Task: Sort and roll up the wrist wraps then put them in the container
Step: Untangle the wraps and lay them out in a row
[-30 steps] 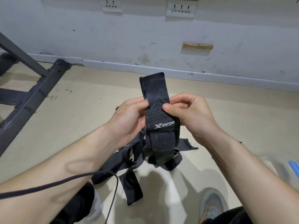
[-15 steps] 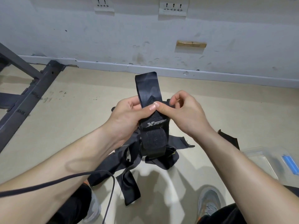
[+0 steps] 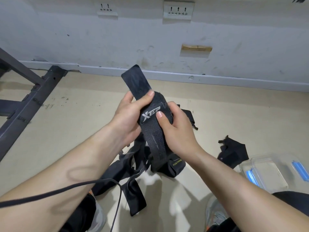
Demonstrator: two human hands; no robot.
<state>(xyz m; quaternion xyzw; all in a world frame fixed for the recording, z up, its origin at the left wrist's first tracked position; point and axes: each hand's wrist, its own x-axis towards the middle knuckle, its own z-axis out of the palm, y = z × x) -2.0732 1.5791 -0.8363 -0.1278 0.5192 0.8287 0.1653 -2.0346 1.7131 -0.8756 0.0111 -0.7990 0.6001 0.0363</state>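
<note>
Beige floor (image 3: 75,131) bears heaped black wraps (image 3: 135,198), a clear container (image 3: 267,174), a metal frame (image 3: 33,101).

Likely a bare workout room: a dark steel equipment frame (image 3: 30,101) at the left stands on the beige floor (image 3: 75,131), black wrist wraps (image 3: 135,196) lie heaped at lower centre, behind them a scuffed white wall (image 3: 117,44) (with socket plates (image 3: 178,10)).

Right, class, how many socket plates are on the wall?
2: left socket plate at top centre-left, right socket plate at top centre. Others may sit beyond the frame.
</note>
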